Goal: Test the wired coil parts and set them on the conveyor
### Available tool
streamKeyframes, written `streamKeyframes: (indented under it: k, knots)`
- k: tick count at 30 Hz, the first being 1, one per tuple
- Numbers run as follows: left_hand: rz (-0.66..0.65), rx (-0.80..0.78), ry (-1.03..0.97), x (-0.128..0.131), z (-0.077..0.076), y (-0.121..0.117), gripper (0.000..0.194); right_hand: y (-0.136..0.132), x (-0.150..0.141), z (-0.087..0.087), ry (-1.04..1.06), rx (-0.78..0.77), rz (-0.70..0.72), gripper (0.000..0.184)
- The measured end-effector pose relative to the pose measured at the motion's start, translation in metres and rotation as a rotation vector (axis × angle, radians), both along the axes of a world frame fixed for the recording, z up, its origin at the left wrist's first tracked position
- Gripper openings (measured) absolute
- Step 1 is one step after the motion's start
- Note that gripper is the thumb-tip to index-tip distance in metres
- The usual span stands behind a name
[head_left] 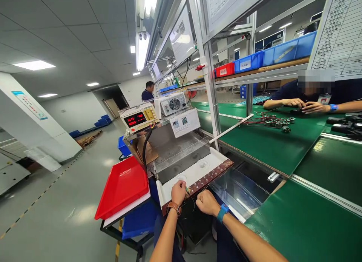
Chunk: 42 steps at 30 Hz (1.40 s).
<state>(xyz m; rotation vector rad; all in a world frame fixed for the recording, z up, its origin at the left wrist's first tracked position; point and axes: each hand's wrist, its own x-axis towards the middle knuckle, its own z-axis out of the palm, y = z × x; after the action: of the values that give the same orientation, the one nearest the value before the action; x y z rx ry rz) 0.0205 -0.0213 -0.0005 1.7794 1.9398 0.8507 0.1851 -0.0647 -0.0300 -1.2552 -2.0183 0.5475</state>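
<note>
My left hand [178,193], with a brown watch strap at the wrist, is over the front edge of a white fixture [193,173]. Its fingers are pinched together by a round recess [181,178]. A thin dark wire [193,202] hangs down beside these fingertips; what they grip is too small to name. My right hand [207,202], wearing a blue wristband, is closed just right of the wire, in front of the brown terminal strip [210,178] with its rows of metal studs. Whatever its curled fingers hold, if anything, is hidden. A second round recess [203,165] lies farther along the fixture.
A power supply [138,119] with red digits stands behind the fixture, beside a grey fan unit [174,104]. At left is a red tray [124,184]. Across the green bench [263,145], wired round parts [278,121] lie near a co-worker's hands [304,105]. An aluminium post [211,92] rises at the fixture's right.
</note>
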Motion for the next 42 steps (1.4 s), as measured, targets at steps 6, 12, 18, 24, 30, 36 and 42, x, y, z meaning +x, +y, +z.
streamKeyframes:
  k: [6,12,18,24,30,36,42]
  knots:
    - [-0.013,-0.017,-0.025,0.000,0.002,0.000,0.023,0.005,0.004,-0.003,0.063,0.067,-0.095,0.034]
    - [-0.029,-0.031,-0.055,-0.001,0.003,0.002,0.025,0.005,0.001,-0.010,0.132,0.072,-0.063,0.034]
    - [-0.031,-0.021,-0.105,-0.003,0.000,0.002,0.024,0.003,-0.002,-0.013,0.174,0.056,-0.065,0.038]
    - [-0.030,0.024,-0.148,-0.004,0.000,0.004,0.029,0.002,-0.002,-0.006,0.193,0.015,0.011,0.045]
    - [-0.107,0.110,-0.212,0.000,-0.003,0.004,0.038,0.002,0.000,0.010,0.220,0.009,-0.005,0.020]
    - [-0.263,0.108,-0.108,0.009,0.004,-0.004,0.036,0.003,0.005,0.015,0.288,-0.088,0.006,0.025]
    - [-0.445,0.085,-0.258,0.040,0.005,-0.046,0.056,-0.003,0.010,0.015,0.428,-0.062,0.039,0.043]
